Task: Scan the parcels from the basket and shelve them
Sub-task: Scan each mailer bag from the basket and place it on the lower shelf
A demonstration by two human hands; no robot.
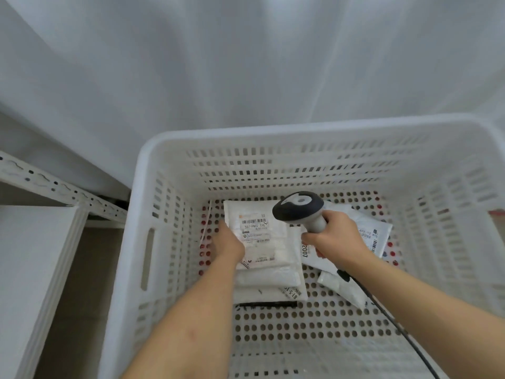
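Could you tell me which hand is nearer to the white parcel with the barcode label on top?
Left. The left hand touches the white padded parcel at its left edge; the right hand is beside it.

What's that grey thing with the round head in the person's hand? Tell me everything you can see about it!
It is a handheld barcode scanner. It has a dark grey rounded head with a light patch on top, a lighter grey handle and a black cable running from the handle's end toward the bottom right. It looks like plastic. The right hand grips the handle, holding the scanner inside the white basket, its head hanging over the labelled top parcel.
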